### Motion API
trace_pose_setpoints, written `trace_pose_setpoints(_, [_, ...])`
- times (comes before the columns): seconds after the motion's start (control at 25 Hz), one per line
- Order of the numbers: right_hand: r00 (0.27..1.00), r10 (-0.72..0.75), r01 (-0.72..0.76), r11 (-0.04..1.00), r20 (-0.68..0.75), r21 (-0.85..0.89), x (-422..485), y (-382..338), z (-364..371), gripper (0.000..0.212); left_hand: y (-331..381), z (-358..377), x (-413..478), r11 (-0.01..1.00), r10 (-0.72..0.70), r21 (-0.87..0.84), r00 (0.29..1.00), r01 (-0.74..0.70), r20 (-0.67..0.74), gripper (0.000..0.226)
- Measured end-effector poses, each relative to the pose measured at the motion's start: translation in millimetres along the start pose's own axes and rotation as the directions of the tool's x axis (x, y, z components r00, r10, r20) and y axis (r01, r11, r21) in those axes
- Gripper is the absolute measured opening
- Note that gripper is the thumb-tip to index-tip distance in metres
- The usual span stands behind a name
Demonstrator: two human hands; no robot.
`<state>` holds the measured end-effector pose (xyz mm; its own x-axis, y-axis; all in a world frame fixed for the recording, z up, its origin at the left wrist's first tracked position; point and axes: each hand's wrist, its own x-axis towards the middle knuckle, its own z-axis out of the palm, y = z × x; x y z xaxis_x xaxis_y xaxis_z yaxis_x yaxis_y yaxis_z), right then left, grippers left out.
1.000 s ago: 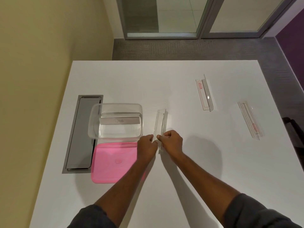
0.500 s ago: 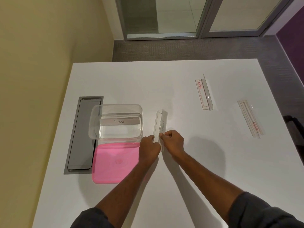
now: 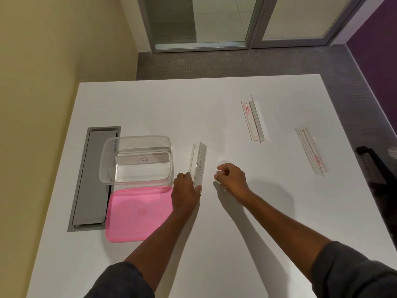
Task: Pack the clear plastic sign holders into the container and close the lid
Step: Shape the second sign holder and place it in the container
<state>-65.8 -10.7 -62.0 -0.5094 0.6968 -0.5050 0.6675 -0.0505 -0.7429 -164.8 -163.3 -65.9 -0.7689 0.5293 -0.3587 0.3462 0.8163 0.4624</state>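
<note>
Sleeves of dark cloth, the left sleeve and the right sleeve, enter at the bottom edge, and two bare forearms reach out from them over the white desk. Nearest on the desk lies the pink lid, flat, with its right edge under the left wrist. The left hand has its grip closed round the near end of the ELEPHANT sign holder, thumb on one side and fingers on the other. This holder runs away from the person and lies just to the right of the container. The right hand is apart from it, further right, with its grip narrow: fingers curled in against the thumb and nothing held.

Just beyond the lid stands the clear container, open, with its near wall touching or just beside the lid's far edge. Inside it lies the DOG sign holder, set crosswise. A grey recessed panel runs along the left of both, and the container overlaps its right edge.

Further out on the right side of the desk lie two more holders, well apart from the hands: the red-labelled sign holder and, nearer the right edge, the outer sign holder.

Beyond the desk come grey carpet and glass doors.
</note>
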Motion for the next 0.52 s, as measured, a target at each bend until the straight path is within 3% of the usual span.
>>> trace_pose_setpoints(0.28, [0.980, -0.194, 0.201, 0.926, 0.054, -0.319, 22, -2, -43, 0.071, 2, 1, 4, 0.978, 0.184, 0.089, 0.982, -0.186, 0.036, 0.025])
trace_pose_setpoints(0.52, [0.884, -0.400, 0.451, 0.601, 0.241, -0.660, 31, 2, -70, 0.082, 7, 2, 11, 0.927, 0.323, 0.173, 0.943, -0.332, 0.080, 0.033])
